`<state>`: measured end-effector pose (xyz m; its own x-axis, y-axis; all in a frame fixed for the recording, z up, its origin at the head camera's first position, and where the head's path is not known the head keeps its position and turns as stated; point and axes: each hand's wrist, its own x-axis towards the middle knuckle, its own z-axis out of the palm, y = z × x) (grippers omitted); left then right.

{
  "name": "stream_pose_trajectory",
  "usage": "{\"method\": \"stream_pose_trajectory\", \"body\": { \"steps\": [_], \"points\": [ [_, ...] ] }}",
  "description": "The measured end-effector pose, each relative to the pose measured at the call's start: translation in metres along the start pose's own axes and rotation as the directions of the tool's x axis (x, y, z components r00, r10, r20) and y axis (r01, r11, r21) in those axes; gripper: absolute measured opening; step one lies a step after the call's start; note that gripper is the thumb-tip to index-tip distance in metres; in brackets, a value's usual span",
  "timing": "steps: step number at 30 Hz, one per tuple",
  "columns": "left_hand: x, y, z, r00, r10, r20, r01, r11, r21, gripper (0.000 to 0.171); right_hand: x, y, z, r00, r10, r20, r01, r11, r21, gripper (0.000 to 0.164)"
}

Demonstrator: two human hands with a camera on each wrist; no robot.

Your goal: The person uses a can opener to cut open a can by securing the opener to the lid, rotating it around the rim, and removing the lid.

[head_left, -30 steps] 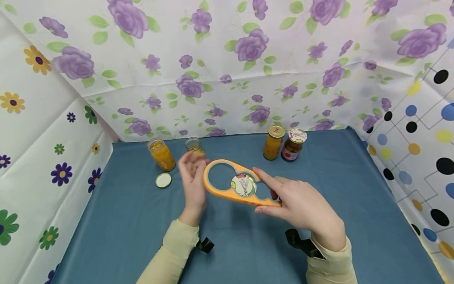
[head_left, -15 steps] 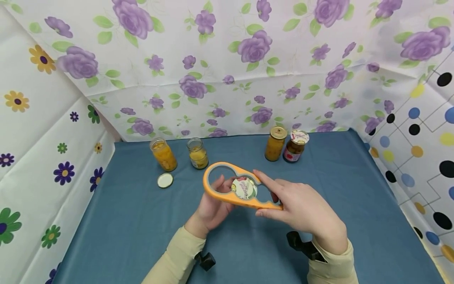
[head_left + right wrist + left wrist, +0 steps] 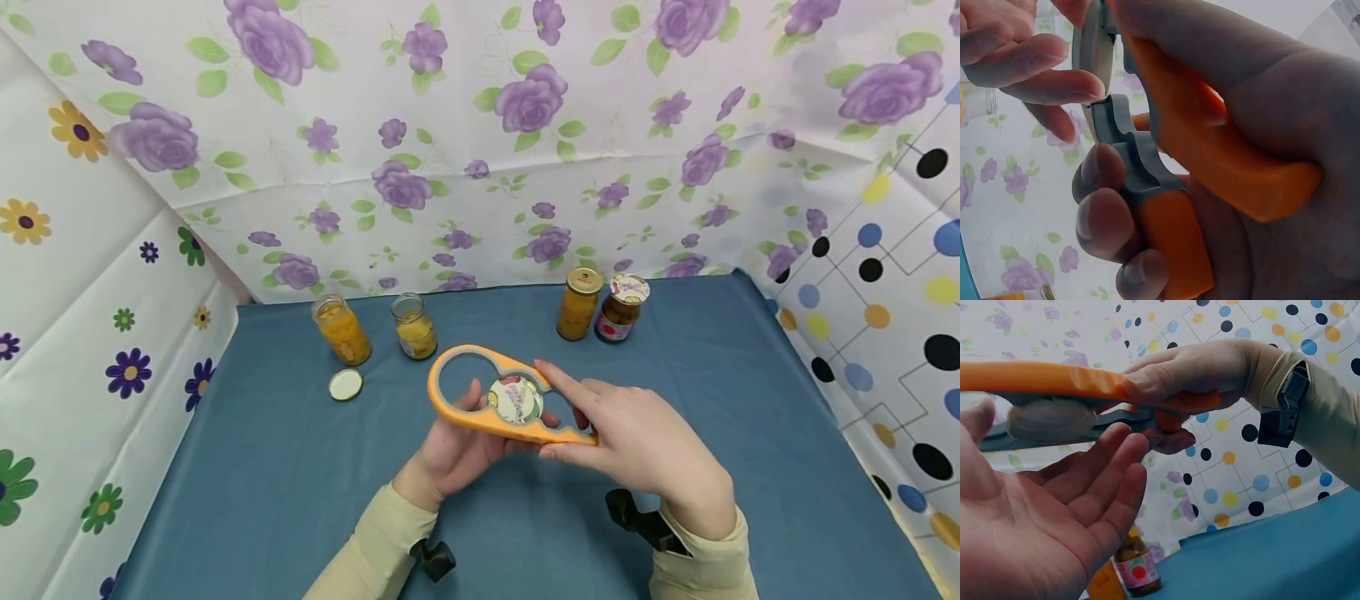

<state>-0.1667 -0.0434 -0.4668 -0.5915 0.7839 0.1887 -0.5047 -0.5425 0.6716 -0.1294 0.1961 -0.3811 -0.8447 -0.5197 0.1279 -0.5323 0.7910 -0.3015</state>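
Observation:
My right hand (image 3: 645, 437) grips the handles of an orange jar opener (image 3: 517, 429) with grey toothed inner edges, raised over the table. A round jar lid (image 3: 516, 399) with a printed white top sits in the opener's middle opening. My left hand (image 3: 459, 458) is palm up beneath the opener, its fingers loosely bent. In the left wrist view, those fingers (image 3: 1107, 487) spread just below the lid (image 3: 1052, 420). The right wrist view has a left fingertip close to the lid's edge (image 3: 1092, 56); whether it touches, I cannot tell.
At the back left stand two lidless jars, a taller one with orange contents (image 3: 343, 333) and a shorter one with yellow contents (image 3: 417, 333). A loose lid (image 3: 346, 385) lies before them. Two lidded jars, gold-topped (image 3: 577, 312) and red-labelled (image 3: 617, 321), stand at the back right.
My left hand has moved from near the shorter open jar, rightward and toward me, to beneath the opener and lid. The right hand keeps its grip, almost still.

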Motion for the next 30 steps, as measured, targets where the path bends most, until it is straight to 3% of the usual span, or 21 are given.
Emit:
{"method": "stream_pose_trajectory", "body": {
  "steps": [9,30],
  "points": [
    [-0.001,0.0013,0.0023,1.0,-0.005,0.005,0.004,0.997,0.077,0.077,0.0,-0.0017,-0.0006,1.0,-0.01,0.0,0.01,1.0,-0.014,0.087],
    [0.0013,-0.0047,0.0044,0.998,0.043,0.036,-0.04,0.997,-0.066,0.082,-0.0005,-0.0017,0.0005,1.0,-0.018,-0.009,0.018,1.0,-0.019,0.086]
  ]
}}
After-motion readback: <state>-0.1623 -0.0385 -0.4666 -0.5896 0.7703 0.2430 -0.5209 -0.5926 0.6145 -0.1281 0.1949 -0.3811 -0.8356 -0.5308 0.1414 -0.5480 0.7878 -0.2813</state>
